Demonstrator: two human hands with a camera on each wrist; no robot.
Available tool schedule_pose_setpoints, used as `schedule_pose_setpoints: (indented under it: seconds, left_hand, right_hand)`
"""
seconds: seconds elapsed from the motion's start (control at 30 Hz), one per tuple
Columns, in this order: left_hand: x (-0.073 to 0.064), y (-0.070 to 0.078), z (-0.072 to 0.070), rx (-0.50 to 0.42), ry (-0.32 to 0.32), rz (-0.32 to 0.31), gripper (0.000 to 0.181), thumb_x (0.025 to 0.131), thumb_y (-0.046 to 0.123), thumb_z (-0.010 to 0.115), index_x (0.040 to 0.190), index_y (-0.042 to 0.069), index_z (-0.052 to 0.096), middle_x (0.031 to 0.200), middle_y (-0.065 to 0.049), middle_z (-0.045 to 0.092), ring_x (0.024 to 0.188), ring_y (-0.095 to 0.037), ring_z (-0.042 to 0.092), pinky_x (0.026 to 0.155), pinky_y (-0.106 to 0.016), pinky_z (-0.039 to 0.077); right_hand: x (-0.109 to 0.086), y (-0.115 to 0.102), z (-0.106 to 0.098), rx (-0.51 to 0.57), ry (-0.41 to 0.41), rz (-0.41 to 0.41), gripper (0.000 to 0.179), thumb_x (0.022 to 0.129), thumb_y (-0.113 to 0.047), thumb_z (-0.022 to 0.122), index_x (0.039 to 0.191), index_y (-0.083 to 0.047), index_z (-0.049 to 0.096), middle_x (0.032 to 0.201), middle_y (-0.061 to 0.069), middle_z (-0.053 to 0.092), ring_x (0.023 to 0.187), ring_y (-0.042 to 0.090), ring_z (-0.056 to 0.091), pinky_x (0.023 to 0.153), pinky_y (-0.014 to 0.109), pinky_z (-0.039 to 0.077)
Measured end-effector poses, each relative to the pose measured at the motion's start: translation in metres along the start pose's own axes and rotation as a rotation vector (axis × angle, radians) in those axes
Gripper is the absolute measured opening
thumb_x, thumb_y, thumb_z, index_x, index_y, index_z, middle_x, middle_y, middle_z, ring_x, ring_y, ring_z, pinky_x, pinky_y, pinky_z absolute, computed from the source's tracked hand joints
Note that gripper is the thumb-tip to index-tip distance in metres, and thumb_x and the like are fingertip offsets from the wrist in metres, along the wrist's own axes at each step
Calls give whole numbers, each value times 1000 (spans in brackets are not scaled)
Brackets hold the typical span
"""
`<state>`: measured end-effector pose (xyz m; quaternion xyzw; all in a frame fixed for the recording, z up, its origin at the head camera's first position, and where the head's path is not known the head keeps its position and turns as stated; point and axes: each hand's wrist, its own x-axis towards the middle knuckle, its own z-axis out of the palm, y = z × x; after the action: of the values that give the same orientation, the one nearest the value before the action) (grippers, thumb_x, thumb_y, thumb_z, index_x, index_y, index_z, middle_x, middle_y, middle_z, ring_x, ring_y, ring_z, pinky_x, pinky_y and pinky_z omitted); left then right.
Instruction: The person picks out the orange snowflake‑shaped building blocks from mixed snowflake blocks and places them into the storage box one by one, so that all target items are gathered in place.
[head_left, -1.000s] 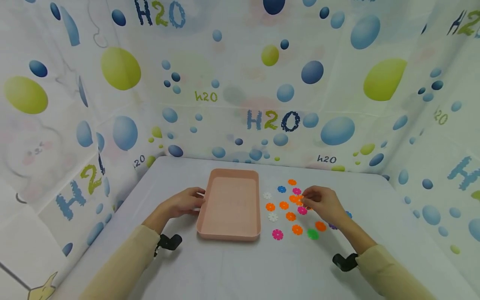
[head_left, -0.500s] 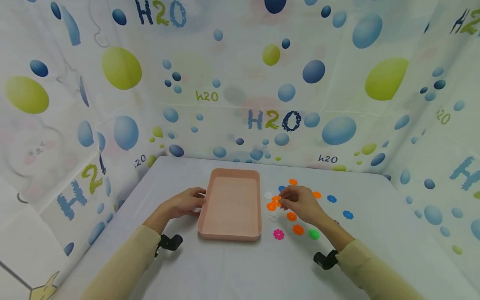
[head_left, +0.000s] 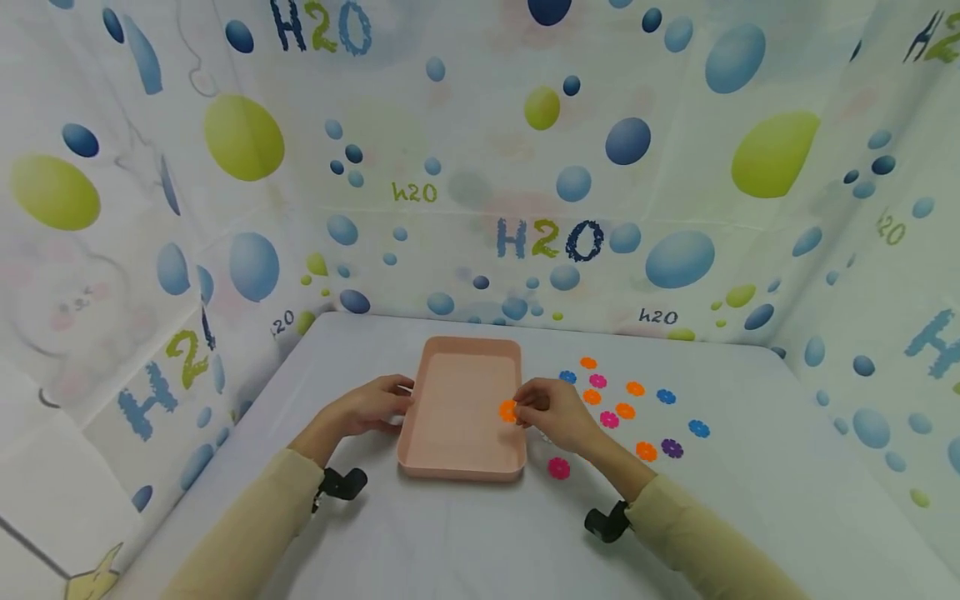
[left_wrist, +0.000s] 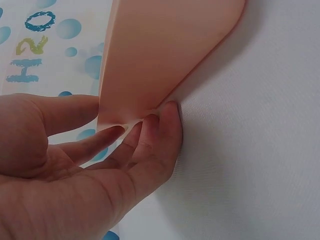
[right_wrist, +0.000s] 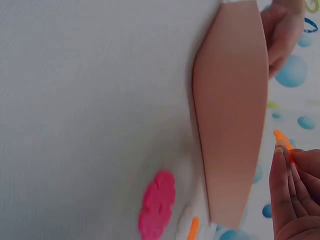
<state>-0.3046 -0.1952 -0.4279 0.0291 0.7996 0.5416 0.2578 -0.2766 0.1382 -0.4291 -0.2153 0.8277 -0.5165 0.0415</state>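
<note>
A shallow pink tray lies on the white table. My left hand rests at its left side; in the left wrist view the fingertips touch the tray's outer wall. With thumb and fingers my right hand pinches an orange flower-shaped disc, which shows over the inside of the tray near the right rim. The right wrist view has this disc edge-on at the fingertips. Beneath the right hand, a pink flower-shaped disc lies beside the tray.
Several more flower-shaped discs lie right of the tray, among them a purple one, a blue one and an orange one. The right hand hides part of the group. A curtain printed with coloured dots stands behind the table.
My right hand has moved left from among the discs to above the tray's right rim, now carrying the orange disc. The left hand has stayed at the tray's side.
</note>
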Motion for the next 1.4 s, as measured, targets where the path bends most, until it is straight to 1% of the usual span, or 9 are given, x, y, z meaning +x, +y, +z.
schedule_pose_setpoints:
  seconds: [0.17,0.43,0.63,0.7,0.83,0.9,1.1,1.3,1.4]
  left_hand:
    - [0,0,1,8,-2,2,57,101,9,56,152,-5,34,151,-27,39,121,-33,53,103,-56,50]
    - [2,2,0,5,-7,-4,58,101,9,57,151,-5,34,151,-27,39,121,-33,54,103,-56,50]
    - [2,2,1,-1,-12,-6,58,100,9,58,151,-5,34,152,-28,38,119,-34,54,103,-55,50]
    - [2,2,1,-1,-13,-10,58,100,9,58,151,-5,34,152,-28,37,119,-34,54,103,-55,51]
    - [1,2,0,2,-15,-17,59,99,8,57,151,-5,33,153,-29,36,121,-35,54,103,-56,51]
    - [1,3,-1,4,-15,-18,58,100,8,57,151,-5,34,154,-29,36,122,-35,53,103,-56,51]
    - [1,4,-1,2,-16,-20,57,101,10,56,152,-5,33,154,-29,35,121,-35,53,102,-55,51]
    - [0,5,0,12,-12,-21,56,102,10,56,151,-5,35,152,-28,37,120,-34,54,100,-53,53]
    - [0,5,0,16,-6,-27,55,102,10,57,150,-5,36,151,-28,39,119,-34,55,99,-53,54]
  right_hand:
    - [6,-2,18,25,-26,-12,12,95,1,67,107,2,69,91,11,72,81,29,73,74,30,62]
    - [17,-5,50,-46,-7,-7,9,92,0,70,100,-1,72,87,4,71,75,14,69,72,24,60]
    - [26,-7,73,-42,7,-13,8,91,2,71,99,0,72,87,4,70,74,13,65,72,24,59]
    - [28,-9,80,-42,6,-1,8,91,2,71,98,-1,72,86,3,70,74,13,65,71,23,59]
    - [33,-14,92,-73,7,12,7,90,2,71,97,-1,72,84,2,69,74,12,62,69,22,56]
    - [35,-18,97,-85,4,28,7,90,2,70,97,-1,72,84,2,68,75,13,61,68,22,55]
    - [38,-25,105,-99,-30,151,8,92,-1,69,99,-4,71,84,1,66,73,15,61,64,26,57]
    - [43,-26,109,-188,-48,163,9,88,1,72,96,-4,70,83,0,65,79,15,59,72,26,55]
    - [44,-28,110,-214,-68,174,10,89,0,72,97,-4,70,85,1,64,82,18,57,72,28,54]
